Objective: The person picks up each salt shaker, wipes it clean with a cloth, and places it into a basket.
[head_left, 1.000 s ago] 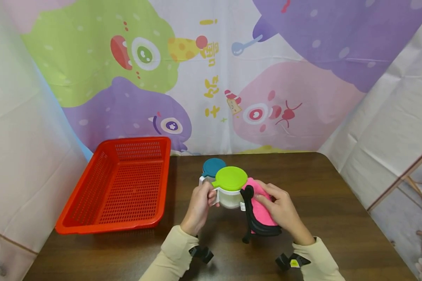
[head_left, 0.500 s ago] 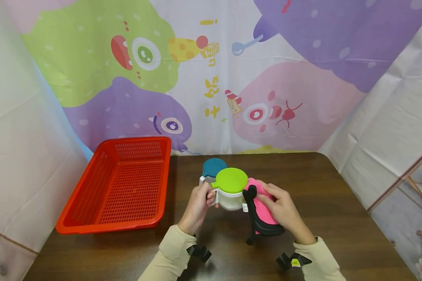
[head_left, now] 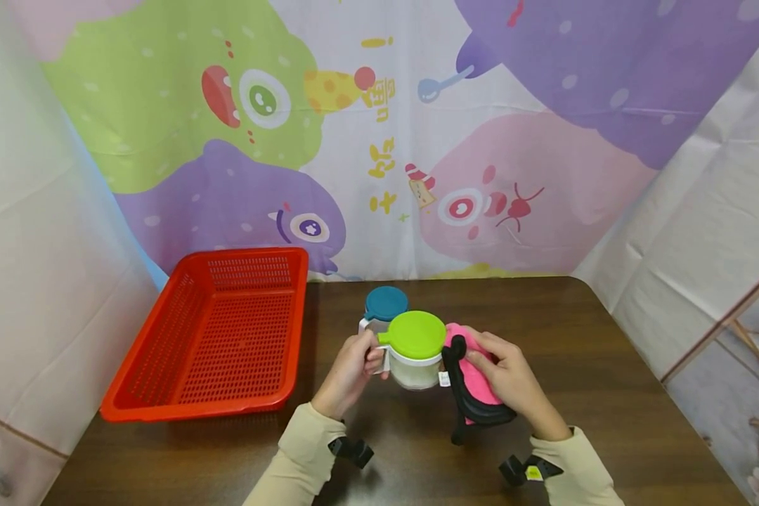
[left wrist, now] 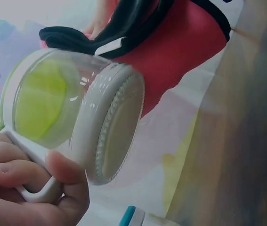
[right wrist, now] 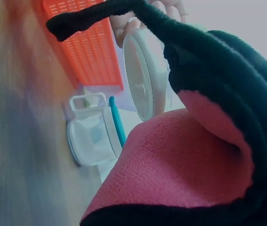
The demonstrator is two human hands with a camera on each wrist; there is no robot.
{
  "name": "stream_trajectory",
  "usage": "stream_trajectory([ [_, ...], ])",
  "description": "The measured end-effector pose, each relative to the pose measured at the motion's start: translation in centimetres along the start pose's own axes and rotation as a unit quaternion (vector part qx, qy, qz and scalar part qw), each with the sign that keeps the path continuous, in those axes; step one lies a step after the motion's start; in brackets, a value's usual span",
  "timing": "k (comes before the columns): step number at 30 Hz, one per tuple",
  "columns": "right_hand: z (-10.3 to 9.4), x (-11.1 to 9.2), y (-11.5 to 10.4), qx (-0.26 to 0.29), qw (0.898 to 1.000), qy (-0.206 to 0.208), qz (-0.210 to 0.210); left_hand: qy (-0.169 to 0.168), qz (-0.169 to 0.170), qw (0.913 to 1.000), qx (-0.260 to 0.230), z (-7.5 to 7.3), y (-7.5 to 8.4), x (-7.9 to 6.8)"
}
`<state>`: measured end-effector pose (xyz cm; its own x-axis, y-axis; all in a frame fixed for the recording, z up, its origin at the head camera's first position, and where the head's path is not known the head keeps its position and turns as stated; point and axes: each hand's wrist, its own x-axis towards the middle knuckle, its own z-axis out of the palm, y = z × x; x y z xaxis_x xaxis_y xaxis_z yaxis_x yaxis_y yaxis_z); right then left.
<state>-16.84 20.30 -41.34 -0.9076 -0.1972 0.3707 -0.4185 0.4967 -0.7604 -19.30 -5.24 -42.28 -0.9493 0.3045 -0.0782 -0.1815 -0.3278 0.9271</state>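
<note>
A clear seasoning jar (head_left: 415,372) with a white collar and a lime-green lid (head_left: 417,334) is held off the table by its handle, which my left hand (head_left: 353,365) grips. In the left wrist view the fingers curl round the white handle (left wrist: 48,190). My right hand (head_left: 502,369) pinches a folded pink cloth (head_left: 477,379) with black edging, close against the jar's right side. Much of the cloth fills the right wrist view, hiding the right fingers there. Behind the green-lidded jar stands a second jar (right wrist: 92,136) with a blue lid (head_left: 386,303), partly covered in the head view.
A red plastic basket (head_left: 291,337) with slotted walls stands at the left of the brown wooden table (head_left: 582,351). A cartoon-printed curtain (head_left: 379,239) hangs behind the table's back edge, and pale drapes rise at both sides.
The green-lidded jar has moved slightly down toward me, its lid showing more from above. The cloth has shifted a little right and down with the right hand. Basket and blue-lidded jar stay put.
</note>
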Motion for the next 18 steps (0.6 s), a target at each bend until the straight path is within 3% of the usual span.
stream_trajectory([
  [4, 0.17, 0.1, 0.06, 0.002, 1.0, 0.002, 0.004, -0.013, -0.006, 0.9999, -0.002, -0.34, 0.11, -0.07],
  [18, 0.35, 0.21, -0.31, -0.005, 1.0, 0.017, 0.003, 0.026, -0.001, 0.9996, -0.013, -0.1, 0.0, 0.05],
])
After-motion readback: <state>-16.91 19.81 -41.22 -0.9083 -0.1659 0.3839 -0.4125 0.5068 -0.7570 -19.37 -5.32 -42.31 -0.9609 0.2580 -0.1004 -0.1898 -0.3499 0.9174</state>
